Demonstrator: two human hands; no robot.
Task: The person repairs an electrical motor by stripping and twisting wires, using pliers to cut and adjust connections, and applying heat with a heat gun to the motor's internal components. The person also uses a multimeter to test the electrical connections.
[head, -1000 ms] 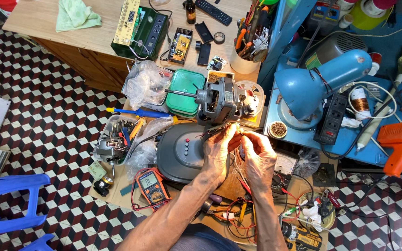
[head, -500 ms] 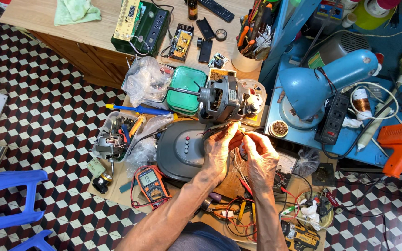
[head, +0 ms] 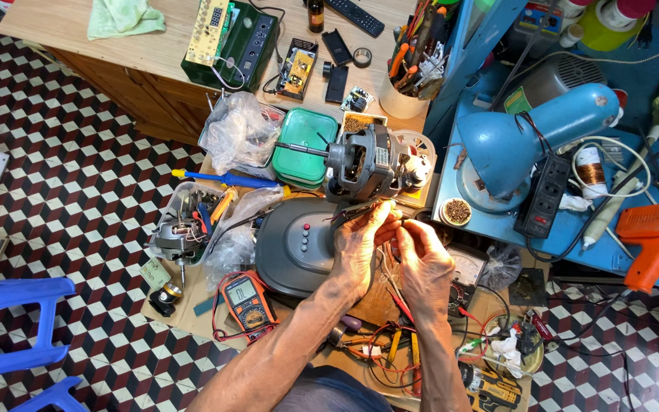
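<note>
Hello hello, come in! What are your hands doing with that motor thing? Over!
Left hand and right hand both pinching thin wires below the grey fan motor. Dark fan base beside the left hand. Tools crowd the bench.

Fan motor [head: 368, 164] ahead, multimeter [head: 247, 297] left, tiled floor [head: 78, 175] open

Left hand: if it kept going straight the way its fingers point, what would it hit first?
Most likely the grey electric motor just beyond the left hand, whose fingertips, holding thin wires, aim up toward it. Depth from above is hard to judge.
</note>
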